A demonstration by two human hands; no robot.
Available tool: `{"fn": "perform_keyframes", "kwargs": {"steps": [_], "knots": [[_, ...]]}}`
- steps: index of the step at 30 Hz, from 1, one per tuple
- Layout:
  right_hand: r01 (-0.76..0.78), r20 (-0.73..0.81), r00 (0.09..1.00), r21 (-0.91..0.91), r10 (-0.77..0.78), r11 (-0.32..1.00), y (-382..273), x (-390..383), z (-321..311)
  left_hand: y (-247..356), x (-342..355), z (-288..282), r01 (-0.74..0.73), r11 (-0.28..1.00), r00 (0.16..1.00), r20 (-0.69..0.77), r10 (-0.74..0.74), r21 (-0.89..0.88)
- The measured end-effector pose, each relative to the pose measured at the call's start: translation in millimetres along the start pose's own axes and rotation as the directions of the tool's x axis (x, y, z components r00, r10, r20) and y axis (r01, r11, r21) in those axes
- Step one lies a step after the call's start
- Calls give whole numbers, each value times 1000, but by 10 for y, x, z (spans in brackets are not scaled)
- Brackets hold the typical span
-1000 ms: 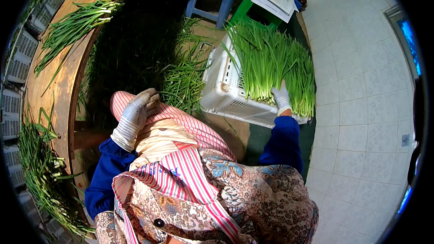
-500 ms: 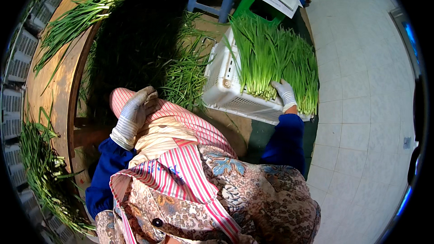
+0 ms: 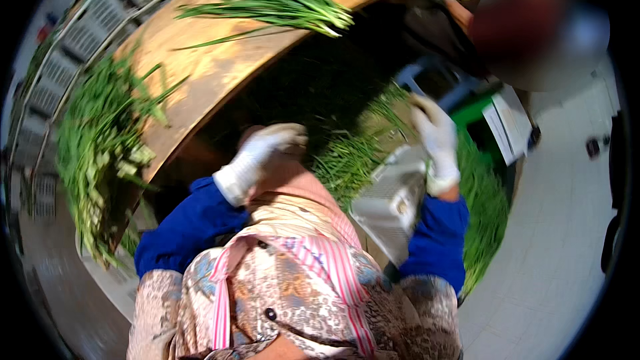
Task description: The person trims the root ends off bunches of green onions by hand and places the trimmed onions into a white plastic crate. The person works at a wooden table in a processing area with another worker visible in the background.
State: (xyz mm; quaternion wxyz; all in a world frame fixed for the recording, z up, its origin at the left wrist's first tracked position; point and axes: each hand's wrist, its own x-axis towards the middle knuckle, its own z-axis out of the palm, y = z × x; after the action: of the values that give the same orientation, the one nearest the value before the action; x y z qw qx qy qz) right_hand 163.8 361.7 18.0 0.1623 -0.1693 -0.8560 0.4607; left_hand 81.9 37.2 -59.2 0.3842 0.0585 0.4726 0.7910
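Note:
My right hand (image 3: 436,139), in a white glove, is raised over the white plastic crate (image 3: 392,199), fingers stretched out and holding nothing. Behind its wrist, long green chives (image 3: 481,203) lie in a thick row on the crate. My left hand (image 3: 272,153), also gloved, is above my knee; its fingers are bent together with nothing seen in them, though motion blurs them. Ahead of it, on the wooden table (image 3: 223,70), rests a small bunch of chives (image 3: 270,5) with pale ends toward the right. A larger, messy heap of chives (image 3: 107,153) sits at the table's near left.
Loose green leaves (image 3: 347,163) litter the floor between table and crate. A blue stool (image 3: 443,87) and a green stool (image 3: 472,123) with papers (image 3: 508,127) stand beyond. At the far right another person's arm (image 3: 459,10) reaches to chives. Stacked white crates (image 3: 100,17) line the left.
My view has swung left. My right hand has left the chives on the crate and risen forward, opened. My left hand has lifted slightly from my knee. Another person has come into view.

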Motion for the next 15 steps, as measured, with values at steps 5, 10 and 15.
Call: {"fn": "perform_keyframes", "kwargs": {"steps": [5,10,15], "knots": [[363,168,911,104,-376,926,104,-389,1267,115,-31,-299,-27,1000,995,-100,28,9],[-52,278,958,-95,76,994,1033,-1265,1073,-66,-55,-348,101,995,992,-78,-99,15],[-382,-163,924,-351,346,855,1529,-1616,-387,-299,165,-146,188,981,981,-42,-190,-37]]}}
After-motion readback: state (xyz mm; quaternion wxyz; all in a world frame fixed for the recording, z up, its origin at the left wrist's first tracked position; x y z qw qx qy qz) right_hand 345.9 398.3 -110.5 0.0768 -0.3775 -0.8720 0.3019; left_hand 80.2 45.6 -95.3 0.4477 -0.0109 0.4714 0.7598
